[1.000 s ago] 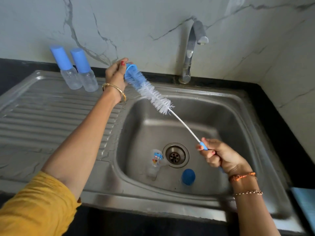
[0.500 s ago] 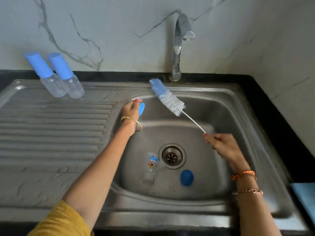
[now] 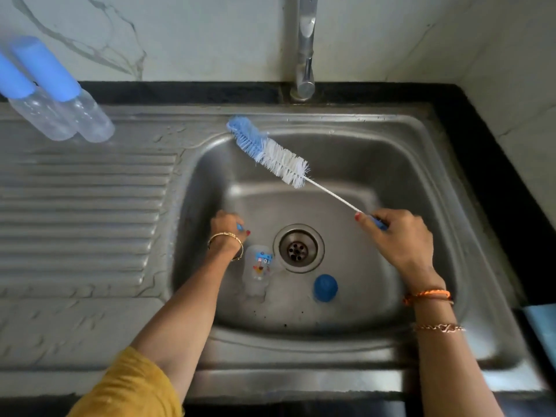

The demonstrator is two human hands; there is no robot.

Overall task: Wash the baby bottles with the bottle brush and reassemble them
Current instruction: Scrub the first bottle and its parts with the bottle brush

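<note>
The right hand (image 3: 397,236), at centre right of the frame, has its fingers curled round the blue handle of the bottle brush (image 3: 270,153). The brush's thin white stem runs up and left from that hand, and its white and blue bristle head hangs over the upper left corner of the sink basin (image 3: 391,164), its blue tip near the rim.

The left hand (image 3: 227,228), left of centre and low inside the basin, pinches a small blue piece (image 3: 239,226) between its fingers; only a sliver of the piece shows, so what it is cannot be told. Just below this hand a clear baby bottle (image 3: 258,267) with a coloured cartoon print lies on the basin floor, left of the drain (image 3: 298,247). A round blue cap (image 3: 325,288) sits on the basin floor below and right of the drain, apart from the bottle.

In the upper left of the frame two capped bottles (image 3: 64,106) with blue tops stand side by side, touching, on the ribbed drainboard (image 3: 84,212). A steel tap (image 3: 305,64) rises at top centre against the marbled wall. A dark counter (image 3: 493,164) edges the sink.
</note>
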